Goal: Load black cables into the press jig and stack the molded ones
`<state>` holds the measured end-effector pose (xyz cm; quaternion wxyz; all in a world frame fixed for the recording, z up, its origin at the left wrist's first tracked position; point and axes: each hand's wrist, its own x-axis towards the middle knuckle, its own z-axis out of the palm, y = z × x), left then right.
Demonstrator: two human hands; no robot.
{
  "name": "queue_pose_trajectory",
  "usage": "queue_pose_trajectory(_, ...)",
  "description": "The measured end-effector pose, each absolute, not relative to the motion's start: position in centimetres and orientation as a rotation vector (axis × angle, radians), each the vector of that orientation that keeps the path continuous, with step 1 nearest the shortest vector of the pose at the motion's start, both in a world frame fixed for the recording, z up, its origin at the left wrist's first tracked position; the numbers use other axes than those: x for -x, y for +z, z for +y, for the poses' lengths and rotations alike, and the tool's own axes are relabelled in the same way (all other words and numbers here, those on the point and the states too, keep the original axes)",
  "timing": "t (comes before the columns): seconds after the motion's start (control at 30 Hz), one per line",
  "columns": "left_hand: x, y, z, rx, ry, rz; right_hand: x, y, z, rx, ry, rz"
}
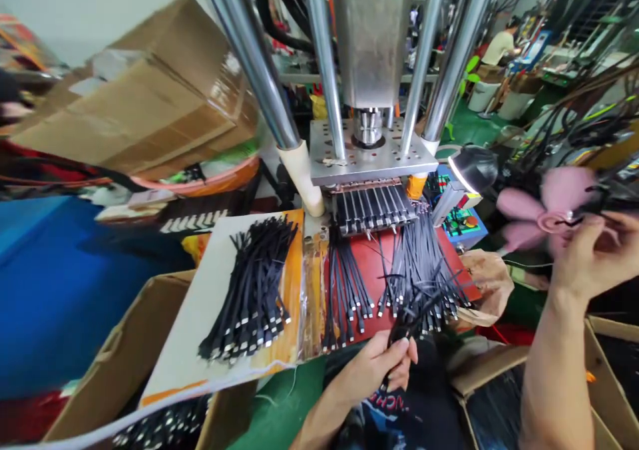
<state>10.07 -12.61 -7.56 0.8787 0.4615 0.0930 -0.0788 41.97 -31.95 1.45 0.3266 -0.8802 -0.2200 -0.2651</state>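
My left hand (382, 363) is closed around a bunch of short black cables (407, 323) in front of the press. Raised at the right edge, my right hand (599, 250) has its fingers bent together near a dark strand beside the pink fan; what it grips is too small to name. A metal mould (374, 207) with black strips in its slots lies under the press plate (372, 154). Black cables (344, 283) fan out from it over the red surface (369, 257). Another pile of black cables (254, 283) lies on the white board (200, 297) at left.
A pink fan (549, 214) and a lamp (472, 167) stand at right. Steel columns (254, 57) flank the press. Cardboard boxes (140, 330) are below, and a large carton (150, 97) sits at left. A person (499, 47) is in the far background.
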Motion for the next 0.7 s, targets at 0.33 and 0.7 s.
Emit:
queue_pose_trajectory(0.33,-9.6,-4.9,-8.7,-1.473,-0.494,-0.364,-23.2,-11.3,-37.3,1.466,0.876,-0.011)
queue_pose_trajectory(0.7,1.1,-5.2,-2.6,-1.515,-0.453,0.193,-21.0,-8.9,-17.2,1.027,1.325,-0.208)
